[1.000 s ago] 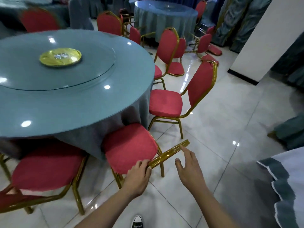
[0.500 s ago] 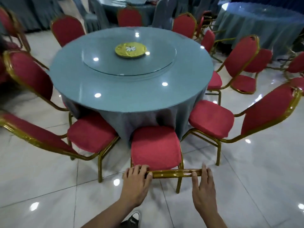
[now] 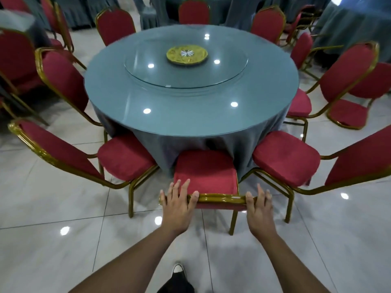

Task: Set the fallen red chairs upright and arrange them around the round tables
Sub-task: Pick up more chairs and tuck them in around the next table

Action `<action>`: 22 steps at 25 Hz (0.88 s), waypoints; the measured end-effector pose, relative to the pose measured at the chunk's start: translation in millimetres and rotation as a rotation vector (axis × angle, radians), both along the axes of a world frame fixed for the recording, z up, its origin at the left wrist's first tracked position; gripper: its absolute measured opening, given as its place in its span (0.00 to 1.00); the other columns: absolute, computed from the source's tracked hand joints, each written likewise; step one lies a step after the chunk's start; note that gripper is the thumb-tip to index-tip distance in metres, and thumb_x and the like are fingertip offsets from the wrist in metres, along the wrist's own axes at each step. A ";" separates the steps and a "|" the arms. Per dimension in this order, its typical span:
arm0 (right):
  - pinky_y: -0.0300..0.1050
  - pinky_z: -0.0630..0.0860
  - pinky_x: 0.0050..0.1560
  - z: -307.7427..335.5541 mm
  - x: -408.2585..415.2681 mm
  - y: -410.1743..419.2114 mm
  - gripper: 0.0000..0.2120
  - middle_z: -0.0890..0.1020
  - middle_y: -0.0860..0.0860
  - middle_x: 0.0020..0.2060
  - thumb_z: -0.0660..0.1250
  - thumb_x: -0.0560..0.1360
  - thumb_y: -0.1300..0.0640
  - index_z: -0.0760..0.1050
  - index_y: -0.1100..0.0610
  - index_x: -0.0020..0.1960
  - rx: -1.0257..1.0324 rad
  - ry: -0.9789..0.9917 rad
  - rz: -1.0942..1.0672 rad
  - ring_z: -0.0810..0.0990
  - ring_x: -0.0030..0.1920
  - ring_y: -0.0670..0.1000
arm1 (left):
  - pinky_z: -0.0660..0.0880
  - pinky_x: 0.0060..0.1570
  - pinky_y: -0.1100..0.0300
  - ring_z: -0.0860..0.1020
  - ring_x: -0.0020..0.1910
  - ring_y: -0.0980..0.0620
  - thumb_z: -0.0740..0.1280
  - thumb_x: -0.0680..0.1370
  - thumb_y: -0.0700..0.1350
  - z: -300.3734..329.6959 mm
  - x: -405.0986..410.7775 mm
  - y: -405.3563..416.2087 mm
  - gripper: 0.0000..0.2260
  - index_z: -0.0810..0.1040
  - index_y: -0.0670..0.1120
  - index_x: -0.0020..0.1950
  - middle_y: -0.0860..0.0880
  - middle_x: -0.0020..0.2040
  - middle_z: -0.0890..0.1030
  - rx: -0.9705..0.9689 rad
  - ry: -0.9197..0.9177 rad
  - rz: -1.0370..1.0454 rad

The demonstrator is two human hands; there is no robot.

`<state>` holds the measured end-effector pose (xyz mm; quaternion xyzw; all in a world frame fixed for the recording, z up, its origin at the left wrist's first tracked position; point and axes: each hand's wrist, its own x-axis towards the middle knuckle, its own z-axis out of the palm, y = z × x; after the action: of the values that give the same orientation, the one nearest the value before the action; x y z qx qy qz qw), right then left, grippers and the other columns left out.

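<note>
Head view: the red chair [image 3: 206,172] is set upright, its seat tucked under the round bench [image 3: 190,115]. Its gold top rail [image 3: 222,198] is pressed by the left hand [image 3: 177,205] and right hand [image 3: 259,210], fingers straight and released, probably for squaring between 2 neighbours.

Bright, even overhead light; round white glare spots dot the glossy table [image 3: 190,115] and the polished floor [image 3: 63,230] below it. Chairs left of the table smear with blur, and wide-angle distortion bends everything outward from the table.
</note>
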<state>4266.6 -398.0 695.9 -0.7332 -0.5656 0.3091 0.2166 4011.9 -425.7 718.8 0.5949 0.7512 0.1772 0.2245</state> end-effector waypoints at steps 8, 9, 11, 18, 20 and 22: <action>0.68 0.53 0.76 -11.1 18.9 78.9 0.41 0.46 0.54 0.81 0.36 0.74 0.24 0.47 0.43 0.81 -0.070 -0.048 0.123 0.40 0.80 0.55 | 0.34 0.76 0.44 0.46 0.81 0.50 0.37 0.74 0.74 -2.8 10.0 60.8 0.37 0.56 0.61 0.79 0.51 0.82 0.55 -0.031 -0.041 0.041; 0.68 0.53 0.76 -8.4 16.7 85.7 0.40 0.46 0.54 0.81 0.37 0.74 0.24 0.47 0.44 0.81 -0.076 -0.039 0.121 0.41 0.81 0.55 | 0.35 0.76 0.44 0.46 0.81 0.50 0.37 0.74 0.74 -2.8 9.2 66.9 0.37 0.57 0.61 0.79 0.52 0.81 0.55 -0.028 -0.040 0.046; 0.67 0.55 0.76 -0.3 11.2 97.0 0.39 0.47 0.55 0.81 0.40 0.75 0.26 0.48 0.44 0.81 -0.082 0.001 0.094 0.44 0.81 0.56 | 0.35 0.77 0.43 0.47 0.81 0.50 0.38 0.74 0.74 -3.2 7.0 79.2 0.37 0.57 0.61 0.79 0.52 0.81 0.56 -0.013 -0.050 0.055; 0.63 0.51 0.78 2.5 1.5 136.3 0.36 0.47 0.56 0.81 0.44 0.77 0.29 0.50 0.45 0.81 -0.102 0.035 0.120 0.44 0.81 0.56 | 0.37 0.77 0.42 0.49 0.81 0.49 0.40 0.75 0.73 -3.8 -6.4 117.4 0.35 0.61 0.60 0.78 0.52 0.81 0.57 -0.015 -0.060 0.042; 0.63 0.52 0.78 5.0 3.7 139.2 0.37 0.49 0.55 0.81 0.43 0.76 0.27 0.51 0.44 0.80 -0.119 0.016 0.148 0.45 0.80 0.56 | 0.38 0.77 0.42 0.49 0.81 0.48 0.39 0.76 0.73 -2.1 -10.1 119.6 0.36 0.62 0.59 0.77 0.51 0.80 0.60 -0.071 -0.037 0.022; 0.61 0.53 0.78 10.2 8.0 140.0 0.36 0.50 0.54 0.81 0.43 0.77 0.27 0.51 0.44 0.80 -0.141 -0.012 0.179 0.47 0.80 0.55 | 0.39 0.77 0.42 0.52 0.80 0.47 0.41 0.80 0.69 5.7 -6.3 121.3 0.31 0.66 0.55 0.75 0.49 0.77 0.65 -0.112 -0.004 0.028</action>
<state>4274.6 -258.0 706.1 -0.6952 -0.6069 0.3617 0.1325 4005.6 -304.4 724.5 0.5705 0.7677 0.1394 0.2565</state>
